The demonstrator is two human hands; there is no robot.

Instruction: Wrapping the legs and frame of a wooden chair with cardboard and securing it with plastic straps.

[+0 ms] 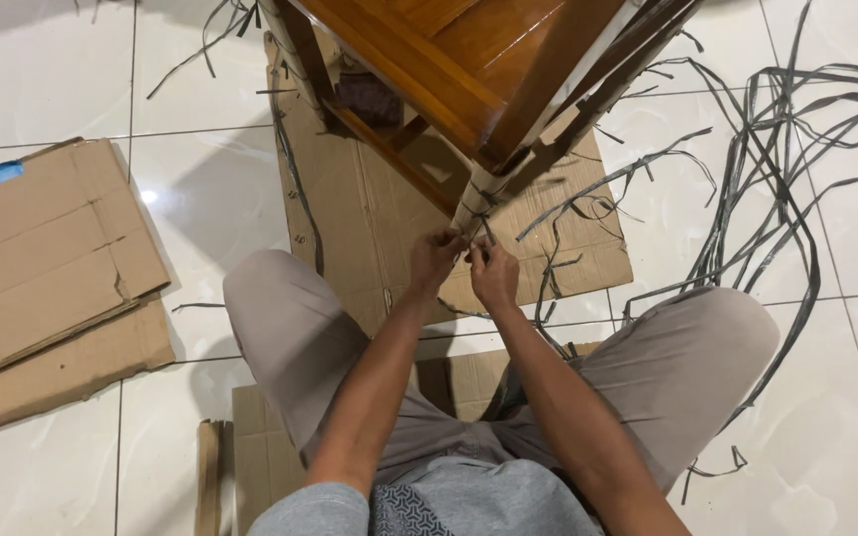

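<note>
Both your hands, left hand point(436, 260) and right hand point(494, 275), pinch the grey plastic strap point(482, 230) at the brown wooden chair's wrapped leg point(476, 203); slack could unwind it.

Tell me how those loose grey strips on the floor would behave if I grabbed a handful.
The grey strips would probably flop and trail, since they lie in loose curls on the tiles. They look thin and flat, so likely light. They cross each other in a heap, so one may drag others along.

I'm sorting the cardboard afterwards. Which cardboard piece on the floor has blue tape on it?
The flattened cardboard piece at far left has it: blue tape along its upper-left edge. The cardboard sheet under the wooden furniture shows none.
</note>
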